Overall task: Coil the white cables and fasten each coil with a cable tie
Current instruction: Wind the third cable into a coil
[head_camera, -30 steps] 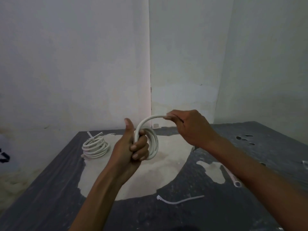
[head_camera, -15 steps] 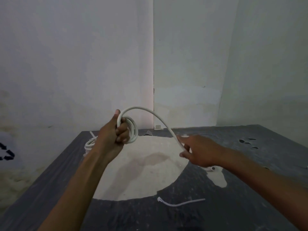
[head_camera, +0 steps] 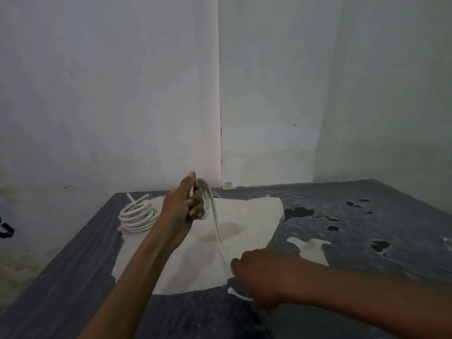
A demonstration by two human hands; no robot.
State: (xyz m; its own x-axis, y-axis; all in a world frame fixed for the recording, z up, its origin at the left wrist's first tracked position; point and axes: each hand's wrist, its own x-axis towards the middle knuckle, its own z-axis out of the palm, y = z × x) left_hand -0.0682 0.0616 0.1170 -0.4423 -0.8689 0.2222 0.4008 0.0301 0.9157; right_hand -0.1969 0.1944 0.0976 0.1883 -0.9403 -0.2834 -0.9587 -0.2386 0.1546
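Observation:
My left hand (head_camera: pixel 183 204) grips a small coil of white cable (head_camera: pixel 206 199), held upright above the table. From the coil the loose cable end (head_camera: pixel 219 238) runs down and toward me into my right hand (head_camera: pixel 259 275), which is low over the table and blurred; its fingers curl round the cable. A loose white cable tie (head_camera: pixel 236 294) lies on the table just under my right hand, partly hidden by it. A second white coil (head_camera: pixel 138 216) lies flat at the back left with a tie sticking up from it.
The table (head_camera: pixel 367 241) is dark grey with a large worn pale patch in the middle and smaller chips to the right. White walls meet in a corner right behind the table. The table's left edge drops to a sandy floor.
My right hand slid down along the cable from the top of the loop toward the near table edge. My left hand with the coil shifted left, then back toward the middle.

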